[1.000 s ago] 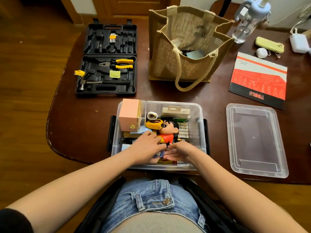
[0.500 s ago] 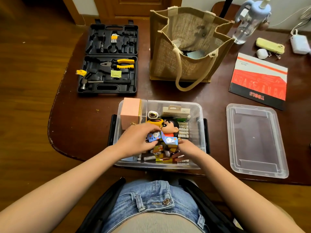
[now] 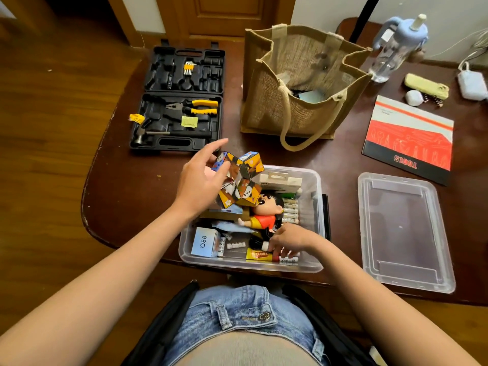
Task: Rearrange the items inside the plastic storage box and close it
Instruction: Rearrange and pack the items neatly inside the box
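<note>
Dark wood spreads under everything, a rounded table (image 3: 137, 186) over plank flooring. Left hand (image 3: 200, 180) grips a folding picture cube puzzle (image 3: 239, 180), fingers curled round its near edge, lifted above the far left corner of the clear plastic storage box (image 3: 315, 196). Right hand (image 3: 289, 240) reaches down into the near right of the box, fingertips curled among small tubes there; whether it pinches one I cannot tell. Just beside those fingers lies a yellow Carmex tube (image 3: 260, 254), and just beyond the hand a cartoon boy figure (image 3: 264, 215) in a red shirt lies on its back. Batteries (image 3: 290, 210) line the wall past it; a blue Q88 carton (image 3: 204, 242) stands to the left.

Rearranging seems mid-way: the puzzle is out to make room. Next it likely needs a flat slot below the rim. Lid (image 3: 404, 228) waits well right of the right hand, upturned, so closing is not yet begun.
</note>
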The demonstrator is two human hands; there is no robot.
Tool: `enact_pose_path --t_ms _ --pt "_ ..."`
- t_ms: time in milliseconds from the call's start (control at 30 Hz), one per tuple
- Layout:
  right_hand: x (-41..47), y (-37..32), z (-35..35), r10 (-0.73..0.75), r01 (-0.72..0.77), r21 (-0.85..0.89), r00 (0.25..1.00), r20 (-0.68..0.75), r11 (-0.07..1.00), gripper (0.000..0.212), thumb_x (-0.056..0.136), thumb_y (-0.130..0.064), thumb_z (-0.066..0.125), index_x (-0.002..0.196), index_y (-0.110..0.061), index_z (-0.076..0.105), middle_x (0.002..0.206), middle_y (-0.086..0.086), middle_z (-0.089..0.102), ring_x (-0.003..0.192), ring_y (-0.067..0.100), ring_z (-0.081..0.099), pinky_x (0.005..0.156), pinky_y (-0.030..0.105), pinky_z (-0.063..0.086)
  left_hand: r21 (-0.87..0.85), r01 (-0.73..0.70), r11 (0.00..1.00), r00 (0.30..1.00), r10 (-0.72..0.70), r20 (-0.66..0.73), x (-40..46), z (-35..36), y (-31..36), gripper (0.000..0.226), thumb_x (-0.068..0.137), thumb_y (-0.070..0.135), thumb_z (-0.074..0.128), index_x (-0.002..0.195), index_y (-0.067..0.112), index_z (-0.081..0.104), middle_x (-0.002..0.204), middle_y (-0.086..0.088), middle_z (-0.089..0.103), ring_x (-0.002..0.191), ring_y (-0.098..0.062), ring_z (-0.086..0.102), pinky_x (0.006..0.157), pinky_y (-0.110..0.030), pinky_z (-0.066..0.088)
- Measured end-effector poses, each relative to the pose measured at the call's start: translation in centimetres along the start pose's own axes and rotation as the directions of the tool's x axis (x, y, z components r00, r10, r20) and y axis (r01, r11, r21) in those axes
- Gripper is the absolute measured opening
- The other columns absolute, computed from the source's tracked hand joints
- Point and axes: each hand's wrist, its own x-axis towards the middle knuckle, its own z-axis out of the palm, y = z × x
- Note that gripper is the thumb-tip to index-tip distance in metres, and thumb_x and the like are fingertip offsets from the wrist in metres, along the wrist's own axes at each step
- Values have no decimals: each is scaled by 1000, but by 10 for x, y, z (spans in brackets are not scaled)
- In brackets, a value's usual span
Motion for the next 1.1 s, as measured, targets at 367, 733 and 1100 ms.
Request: enact_pose_path --t_ms 367,733,1100 --pt "53 -41 57 -187 219 -621 975 117 753 37 96 -14 43 132 -6 48 132 18 54 117 33 52 94 35 45 23 102 995 992 -103 69 5 11 -14 30 101 24 41 122 33 60 95 0 61 92 -15 53 96 -46 40" --pt "66 -46 66 -214 222 -732 971 107 644 14 91 -6 48 97 -2 61 99 19 61 91 33 58 72 35 46 6 161 987 985 -161 59 6 13 -12 29 101 23 42 121 28 62 94 -2 60 88 -16 51 96 -49 40" --pt "64 -36 58 -166 231 -658 973 160 716 26 93 -15 51 114 -3 59 112 15 62 99 32 57 82 35 48 6 157 988 987 -157 35 6 14 -13 29 101 23 42 119 27 63 87 -1 58 85 -14 49 92 -46 41"
